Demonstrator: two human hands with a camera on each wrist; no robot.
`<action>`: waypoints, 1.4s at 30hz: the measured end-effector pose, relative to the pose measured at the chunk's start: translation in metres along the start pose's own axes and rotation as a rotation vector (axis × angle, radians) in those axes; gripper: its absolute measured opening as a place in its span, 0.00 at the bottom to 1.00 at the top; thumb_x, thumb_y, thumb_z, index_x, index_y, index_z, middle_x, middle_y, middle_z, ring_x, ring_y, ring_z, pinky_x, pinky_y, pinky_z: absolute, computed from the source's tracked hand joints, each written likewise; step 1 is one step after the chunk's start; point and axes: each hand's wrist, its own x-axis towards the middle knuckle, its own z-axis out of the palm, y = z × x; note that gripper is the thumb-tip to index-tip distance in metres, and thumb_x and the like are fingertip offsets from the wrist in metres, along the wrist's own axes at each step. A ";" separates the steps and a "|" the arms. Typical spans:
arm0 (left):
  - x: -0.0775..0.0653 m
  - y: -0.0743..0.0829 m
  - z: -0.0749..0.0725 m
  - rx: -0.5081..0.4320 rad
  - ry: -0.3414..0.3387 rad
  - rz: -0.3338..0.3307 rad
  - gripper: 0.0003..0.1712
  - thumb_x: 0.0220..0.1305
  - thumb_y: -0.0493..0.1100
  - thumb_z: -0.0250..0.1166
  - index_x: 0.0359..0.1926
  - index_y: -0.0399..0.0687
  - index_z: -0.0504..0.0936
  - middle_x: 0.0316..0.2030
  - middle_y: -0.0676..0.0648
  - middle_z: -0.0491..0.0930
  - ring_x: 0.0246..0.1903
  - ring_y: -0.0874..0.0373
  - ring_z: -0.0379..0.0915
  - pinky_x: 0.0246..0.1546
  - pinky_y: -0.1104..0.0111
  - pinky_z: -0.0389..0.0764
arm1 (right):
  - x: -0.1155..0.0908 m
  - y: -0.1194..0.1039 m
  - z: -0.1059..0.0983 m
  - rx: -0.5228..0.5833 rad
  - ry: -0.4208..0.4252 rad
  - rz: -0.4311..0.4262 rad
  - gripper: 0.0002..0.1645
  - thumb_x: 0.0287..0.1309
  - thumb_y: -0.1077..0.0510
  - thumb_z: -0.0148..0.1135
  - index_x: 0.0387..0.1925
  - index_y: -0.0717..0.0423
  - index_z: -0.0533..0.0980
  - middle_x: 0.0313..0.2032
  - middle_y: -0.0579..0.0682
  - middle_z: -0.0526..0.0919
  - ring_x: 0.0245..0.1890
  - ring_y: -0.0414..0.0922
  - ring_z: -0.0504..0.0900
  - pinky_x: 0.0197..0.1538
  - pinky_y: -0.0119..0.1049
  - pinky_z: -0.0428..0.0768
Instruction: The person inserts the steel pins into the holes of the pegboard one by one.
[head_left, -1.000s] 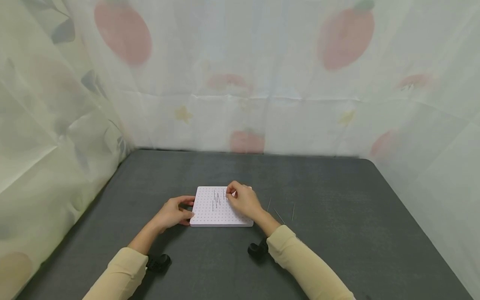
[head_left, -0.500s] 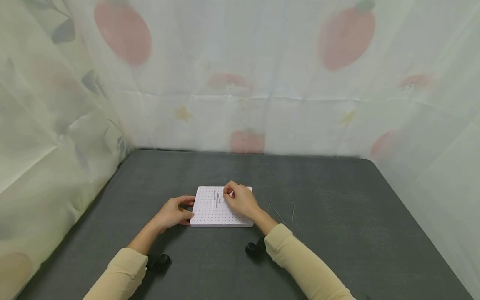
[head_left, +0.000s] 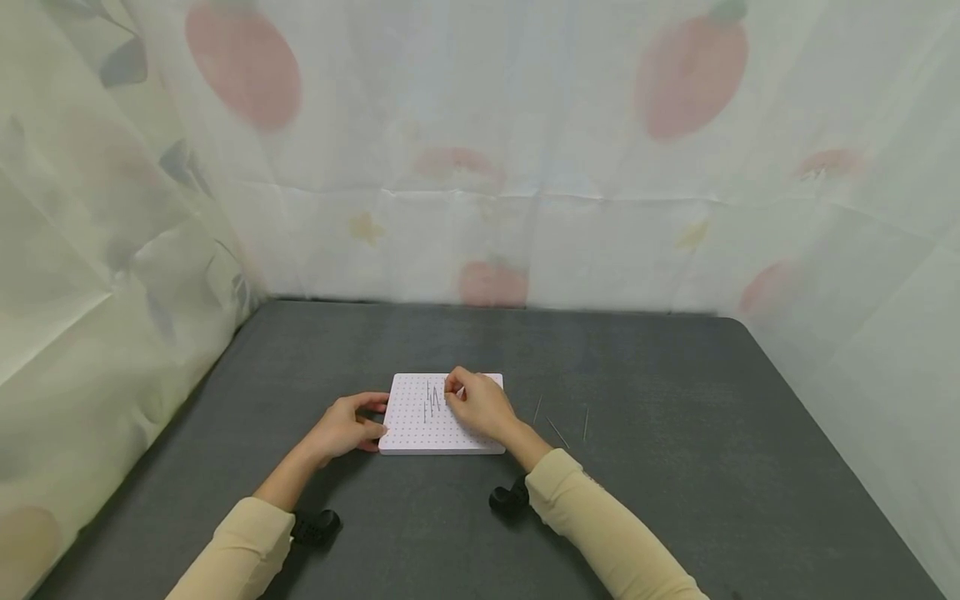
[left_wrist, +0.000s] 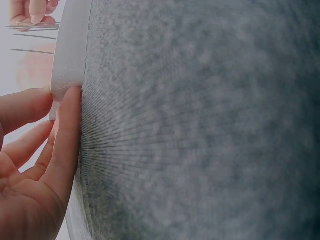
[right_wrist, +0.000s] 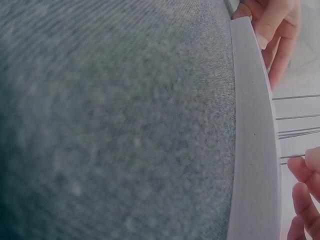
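A white perforated board point(head_left: 408, 438) lies flat on the table, with several thin metal pins point(head_left: 425, 412) standing in its holes, some of them leaning. My left hand point(head_left: 341, 430) grips the board's left edge, its thumb point(left_wrist: 30, 107) at the upper rim and a finger against the side wall. Over the upper middle of the board, my right hand point(head_left: 482, 407) pinches a thin metal pin point(right_wrist: 293, 157) between thumb and index finger. In the right wrist view that pin's lower end reaches the board's surface, beside the other upright pins point(right_wrist: 300, 118). The right hand hides part of the board.
Three loose metal pins point(head_left: 557, 432) lie on the dark grey table point(head_left: 660, 483) to the right of the board. Black wrist devices point(head_left: 317, 527) hang under both forearms. A patterned curtain point(head_left: 600, 250) closes off the back and sides.
My right hand has shifted slightly to the left over the board, pinching near the row of standing pins. The left hand and the board have stayed in place.
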 end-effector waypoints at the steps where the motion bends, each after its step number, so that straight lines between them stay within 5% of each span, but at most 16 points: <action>1: 0.000 0.000 0.000 -0.002 0.000 0.000 0.33 0.53 0.29 0.63 0.62 0.37 0.66 0.53 0.35 0.68 0.35 0.54 0.78 0.29 0.62 0.83 | 0.000 0.000 0.000 -0.004 0.000 -0.001 0.03 0.55 0.59 0.59 0.32 0.46 0.75 0.28 0.39 0.79 0.26 0.34 0.73 0.28 0.25 0.70; 17: -0.002 0.002 0.000 0.003 -0.002 0.002 0.33 0.53 0.30 0.64 0.62 0.36 0.66 0.53 0.34 0.68 0.34 0.55 0.78 0.28 0.62 0.83 | -0.004 0.005 -0.010 -0.020 -0.009 0.012 0.02 0.57 0.57 0.59 0.33 0.46 0.74 0.30 0.39 0.80 0.29 0.36 0.75 0.31 0.27 0.72; 42: -0.001 0.002 0.001 -0.007 -0.008 0.007 0.33 0.53 0.30 0.63 0.62 0.36 0.66 0.54 0.33 0.68 0.35 0.54 0.78 0.29 0.62 0.83 | -0.033 0.038 -0.060 0.038 -0.067 -0.059 0.05 0.57 0.59 0.60 0.36 0.48 0.75 0.34 0.40 0.78 0.36 0.39 0.77 0.40 0.33 0.76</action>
